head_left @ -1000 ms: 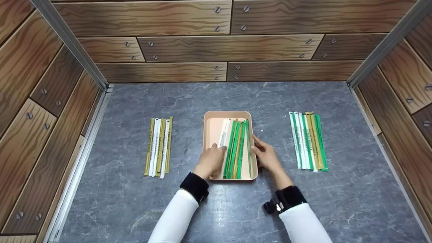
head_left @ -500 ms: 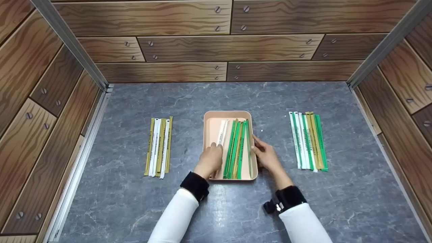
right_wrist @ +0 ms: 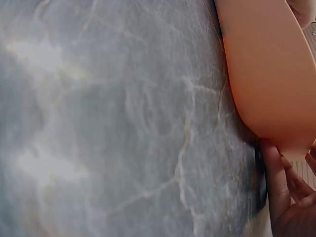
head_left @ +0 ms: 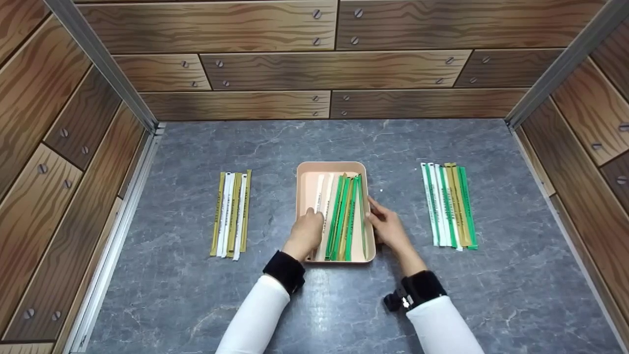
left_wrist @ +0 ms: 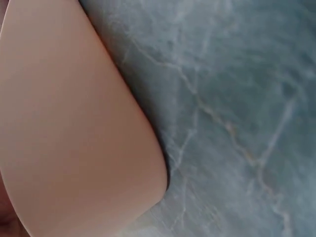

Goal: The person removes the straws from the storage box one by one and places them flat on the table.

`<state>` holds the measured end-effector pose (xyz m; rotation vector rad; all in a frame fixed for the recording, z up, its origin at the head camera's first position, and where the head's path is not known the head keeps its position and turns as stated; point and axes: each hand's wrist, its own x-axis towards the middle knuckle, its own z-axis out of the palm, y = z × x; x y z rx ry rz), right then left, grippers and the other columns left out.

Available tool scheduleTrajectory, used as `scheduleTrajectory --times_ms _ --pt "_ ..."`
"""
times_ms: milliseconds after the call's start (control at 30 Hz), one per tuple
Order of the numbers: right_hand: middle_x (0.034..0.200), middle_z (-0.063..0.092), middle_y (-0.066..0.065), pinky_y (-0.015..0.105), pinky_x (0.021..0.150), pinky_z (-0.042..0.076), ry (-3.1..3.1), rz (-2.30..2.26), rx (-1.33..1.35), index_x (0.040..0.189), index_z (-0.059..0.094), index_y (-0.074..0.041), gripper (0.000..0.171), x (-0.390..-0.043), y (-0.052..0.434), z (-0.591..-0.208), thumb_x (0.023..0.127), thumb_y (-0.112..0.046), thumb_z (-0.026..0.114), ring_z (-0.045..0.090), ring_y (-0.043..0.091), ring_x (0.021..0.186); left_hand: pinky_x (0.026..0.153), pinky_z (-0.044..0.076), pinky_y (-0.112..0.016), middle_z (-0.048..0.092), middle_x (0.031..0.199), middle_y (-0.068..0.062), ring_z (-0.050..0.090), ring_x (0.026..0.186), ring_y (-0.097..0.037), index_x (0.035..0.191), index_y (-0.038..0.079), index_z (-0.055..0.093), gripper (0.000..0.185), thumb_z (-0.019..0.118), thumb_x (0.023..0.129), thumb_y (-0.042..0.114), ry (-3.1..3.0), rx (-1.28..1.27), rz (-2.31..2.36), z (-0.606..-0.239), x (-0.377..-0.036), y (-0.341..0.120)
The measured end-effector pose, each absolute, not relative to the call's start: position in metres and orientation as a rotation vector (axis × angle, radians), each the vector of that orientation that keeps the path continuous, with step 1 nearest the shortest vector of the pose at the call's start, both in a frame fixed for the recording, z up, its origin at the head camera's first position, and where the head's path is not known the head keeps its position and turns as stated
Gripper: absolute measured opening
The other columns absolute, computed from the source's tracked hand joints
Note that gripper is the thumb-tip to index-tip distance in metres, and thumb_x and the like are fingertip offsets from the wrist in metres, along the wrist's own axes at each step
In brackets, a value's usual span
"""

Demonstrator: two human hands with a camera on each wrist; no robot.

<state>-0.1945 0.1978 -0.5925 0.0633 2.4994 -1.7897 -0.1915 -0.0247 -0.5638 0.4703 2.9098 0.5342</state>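
In the head view a pink tray (head_left: 306,184) holds several slim wrapped sticks, printed along their length. My left hand (head_left: 305,230) reaches into its left half, fingers curled, pinching a white wrapped stick (head_left: 319,189). Another white wrapped stick (head_left: 329,187) lies just right of it, then green wrapped sticks (head_left: 350,221) and a gold one. My right hand (head_left: 388,227) grips the tray's right side, thumb at the rim; the right wrist view shows fingers (right_wrist: 276,173) against the outer wall. The left fingertips are hidden behind the hand and, in the left wrist view, behind the tray wall (left_wrist: 74,123).
On the grey marbled table (head_left: 162,295), a row of gold and white wrapped sticks (head_left: 231,214) lies left of the tray. A row of white, green and gold ones (head_left: 449,206) lies on its right. Wood-patterned walls (head_left: 275,71) enclose the back and both sides.
My left hand has drawn one white wrapped stick slightly left, so a gap shows between it and the other white one. The right hand and tray have stayed put.
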Motion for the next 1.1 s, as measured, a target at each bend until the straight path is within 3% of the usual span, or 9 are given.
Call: scheduleTrajectory --times_ms 233,367,500,600,833,1100 --pt "0.122 0.061 0.029 0.036 0.084 0.052 2.536 -1.762 0.036 0.143 0.049 -0.005 0.049 -0.194 0.198 -0.593 0.095 -0.004 0.061 0.061 0.033 0.105 0.072 0.055 -0.039 0.057 0.092 -0.016 0.06 0.079 -0.028 0.098 -0.005 0.064 0.025 0.064 0.076 -0.016 2.839 0.413 0.708 -0.567 -0.195 -0.028" --pt "0.125 0.06 0.027 0.039 0.086 0.052 2.531 -1.749 0.051 0.144 0.049 -0.008 0.05 -0.195 0.199 -0.594 0.095 -0.004 0.061 0.061 0.032 0.106 0.077 0.055 -0.039 0.061 0.099 -0.019 0.061 0.087 -0.03 0.119 -0.005 0.061 0.052 0.061 0.069 -0.019 2.772 0.323 0.892 -0.563 -0.199 -0.031" --pt "0.127 0.06 0.027 0.04 0.086 0.052 2.525 -1.749 0.055 0.144 0.049 -0.009 0.051 -0.195 0.199 -0.593 0.095 -0.005 0.061 0.06 0.032 0.107 0.069 0.055 -0.036 0.065 0.091 -0.014 0.062 0.079 -0.026 0.138 -0.003 0.049 0.073 0.059 0.068 -0.018 2.73 0.269 1.062 -0.55 -0.2 -0.037" --pt "0.127 0.059 0.027 0.04 0.088 0.051 2.539 -1.74 0.046 0.144 0.049 -0.008 0.051 -0.196 0.199 -0.594 0.095 -0.004 0.061 0.06 0.033 0.109 0.06 0.051 -0.031 0.062 0.078 -0.007 0.058 0.067 -0.02 0.135 -0.004 0.052 0.068 0.059 0.069 -0.016 2.744 0.272 1.15 -0.537 -0.201 -0.043" --pt "0.124 0.061 0.028 0.034 0.068 0.057 2.512 -1.748 0.089 0.144 0.049 -0.011 0.05 -0.195 0.198 -0.594 0.096 -0.006 0.061 0.064 0.034 0.097 0.057 0.051 -0.031 0.065 0.074 -0.006 0.059 0.062 -0.017 0.121 -0.004 0.067 0.048 0.061 0.073 -0.012 2.897 0.214 1.222 -0.523 -0.203 -0.071" --pt "0.124 0.059 0.03 0.035 0.087 0.05 2.525 -1.79 0.006 0.143 0.048 -0.003 0.048 -0.195 0.197 -0.593 0.096 -0.003 0.059 0.06 0.036 0.109 0.06 0.052 -0.037 0.064 0.069 -0.006 0.06 0.064 -0.023 0.117 -0.003 0.069 0.05 0.058 0.069 -0.013 3.009 -0.036 1.216 -0.528 -0.202 -0.114"
